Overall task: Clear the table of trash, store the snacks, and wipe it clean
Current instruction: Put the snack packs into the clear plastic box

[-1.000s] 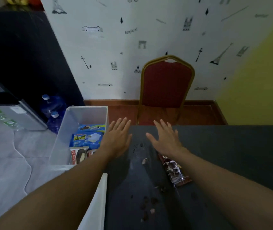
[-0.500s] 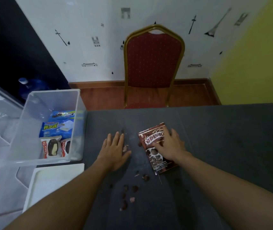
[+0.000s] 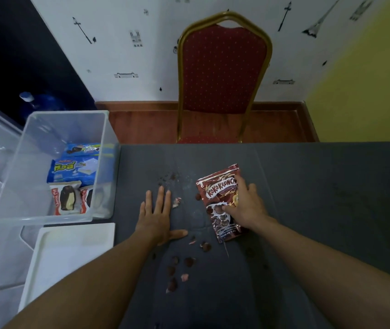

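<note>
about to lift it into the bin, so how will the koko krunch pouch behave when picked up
Probably floppy: the pouch is thin foil, lying flat and creased under the right hand. Likely light, since it looks nearly flat. It may spill if tipped: loose pieces lie on the table, so its top could be open.

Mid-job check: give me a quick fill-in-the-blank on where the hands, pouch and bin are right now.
1. The pouch under the right hand reads ___.
2. The left hand lies flat on the table, holding ___.
3. The clear bin of snack packs stands beyond the table's ___ edge.
4. The chair behind the table is upholstered in ___.

Missing words: Koko Krunch; nothing; left; red.
</note>
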{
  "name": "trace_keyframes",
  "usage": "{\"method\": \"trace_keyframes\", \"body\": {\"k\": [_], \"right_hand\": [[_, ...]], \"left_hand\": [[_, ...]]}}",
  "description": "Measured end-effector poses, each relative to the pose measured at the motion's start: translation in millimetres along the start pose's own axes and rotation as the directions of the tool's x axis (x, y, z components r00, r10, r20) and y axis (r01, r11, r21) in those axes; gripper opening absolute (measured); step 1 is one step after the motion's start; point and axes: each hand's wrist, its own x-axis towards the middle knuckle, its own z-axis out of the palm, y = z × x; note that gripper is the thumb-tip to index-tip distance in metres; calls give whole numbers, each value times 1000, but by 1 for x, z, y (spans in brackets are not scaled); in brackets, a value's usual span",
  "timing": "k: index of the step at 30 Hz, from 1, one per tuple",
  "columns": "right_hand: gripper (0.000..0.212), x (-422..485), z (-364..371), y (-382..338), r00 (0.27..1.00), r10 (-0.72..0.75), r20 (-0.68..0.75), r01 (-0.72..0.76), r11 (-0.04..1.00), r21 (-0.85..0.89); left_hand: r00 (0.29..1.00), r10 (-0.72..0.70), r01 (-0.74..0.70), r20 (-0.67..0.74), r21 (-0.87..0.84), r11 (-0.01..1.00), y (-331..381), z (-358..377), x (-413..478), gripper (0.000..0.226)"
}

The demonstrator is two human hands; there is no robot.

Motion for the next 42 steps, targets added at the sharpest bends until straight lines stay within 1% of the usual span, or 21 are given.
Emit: {"method": "trace_keyframes", "body": {"k": [4, 7, 9, 12, 14, 18, 21, 24, 27, 29, 31, 33, 35, 39, 42], "right_hand": [[104, -3, -7, -4, 998, -58, -8, 58, 997, 46], [102, -8, -16, -10, 993, -93, -72, 99, 992, 84], [104, -13, -24, -17, 986, -102, -130, 114, 990, 86], [99, -19, -34, -32, 969, -136, -208, 158, 983, 93], [95, -24, -39, -45, 955, -158, -249, 190, 976, 108], [90, -32, -42, -78, 918, -200, -343, 263, 953, 148], [90, -35, -43, -102, 904, -220, -366, 300, 937, 178], [90, -36, -41, -126, 890, -240, -387, 335, 921, 198], [89, -39, -38, -151, 873, -278, -402, 381, 902, 203], [87, -40, -34, -169, 864, -304, -401, 409, 888, 209], [83, -41, -28, -188, 856, -321, -405, 432, 875, 219], [81, -42, -20, -208, 843, -346, -412, 459, 862, 215], [80, -42, -9, -228, 833, -373, -409, 480, 855, 198], [85, -42, 16, -267, 832, -410, -374, 504, 841, 197], [82, -42, 35, -294, 830, -438, -344, 516, 838, 178]], "left_hand": [[1000, -7, 7, 2, 15, 1000, 2, -5, -3, 131], [1000, 7, -7, 2, 23, 1000, -1, -15, -5, 127], [1000, 28, -28, -7, -11, 1000, -4, -23, -7, 116], [997, 72, -75, -40, -88, 993, -8, -35, -12, 95], [991, 97, -102, -92, -52, 993, -12, -43, -18, 87], [957, 93, -100, -274, -11, 995, -23, -66, -30, 73], [908, 99, -108, -406, 0, 994, -35, -87, -40, 67], [860, 118, -120, -497, 27, 992, -52, -108, -53, 64], [790, 135, -132, -598, 50, 990, -74, -125, -64, 61], [759, 107, -110, -643, 36, 993, -92, -132, -70, 59], [747, 58, -58, -662, 23, 998, -112, -135, -75, 61], [749, 6, 1, -663, 10, 1000, -134, -134, -83, 63], [752, -53, 46, -658, -29, 999, -158, -130, -88, 59], [740, -163, 128, -652, -101, 987, -203, -121, -98, 58], [773, -221, 166, -594, -146, 975, -235, -113, -100, 64]]}}
